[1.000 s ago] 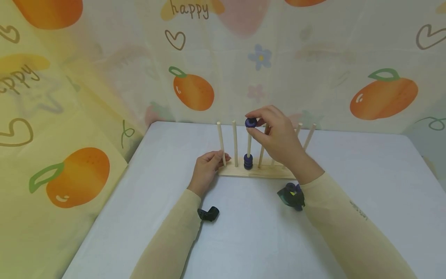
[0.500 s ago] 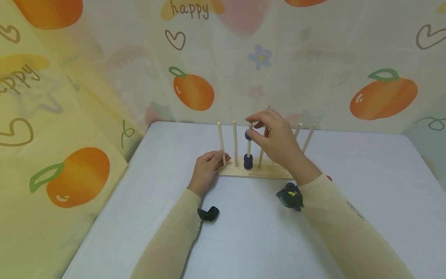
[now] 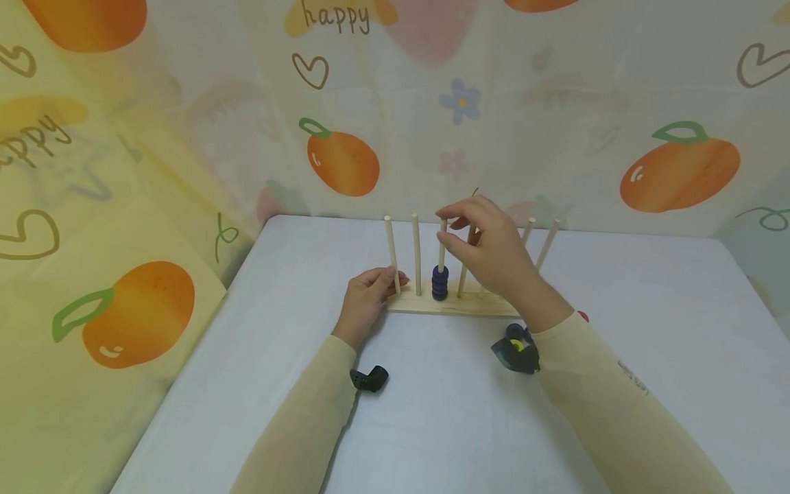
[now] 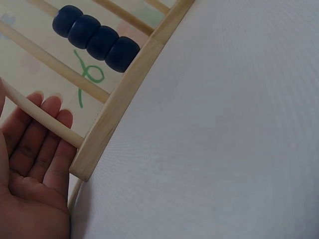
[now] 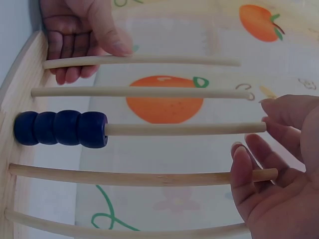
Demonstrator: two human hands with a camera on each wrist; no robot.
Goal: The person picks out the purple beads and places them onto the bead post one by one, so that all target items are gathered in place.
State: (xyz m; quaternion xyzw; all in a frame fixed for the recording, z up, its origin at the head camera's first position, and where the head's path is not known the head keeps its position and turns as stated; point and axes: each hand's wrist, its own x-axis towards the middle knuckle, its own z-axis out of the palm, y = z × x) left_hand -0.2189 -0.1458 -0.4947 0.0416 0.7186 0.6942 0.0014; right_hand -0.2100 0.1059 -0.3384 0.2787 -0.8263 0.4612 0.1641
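Observation:
A wooden peg stand (image 3: 453, 309) with a row of upright pegs stands on the white table. Several dark blue beads (image 3: 439, 283) are stacked at the bottom of its third peg from the left, touching one another. My left hand (image 3: 364, 302) holds the leftmost peg (image 4: 45, 118) low down, thumb on one side and fingers behind it. My right hand (image 3: 494, 240) is at the top of the third peg (image 5: 184, 129), thumb and forefinger apart with no bead between them. Its other fingers lie by the fourth peg (image 5: 119, 177). In the head view this hand partly hides the right-hand pegs.
Near my right cuff lie a dark bead (image 3: 514, 331), a yellow bead (image 3: 517, 345) and a red bead (image 3: 583, 315), partly hidden. Black wrist cameras (image 3: 370, 379) sit at both cuffs. A fruit-patterned cloth (image 3: 555, 103) hangs behind the table.
My right hand lets go of a blue bead, which has slid down the third peg onto the stack. That hand has lowered slightly. The left hand has stayed still.

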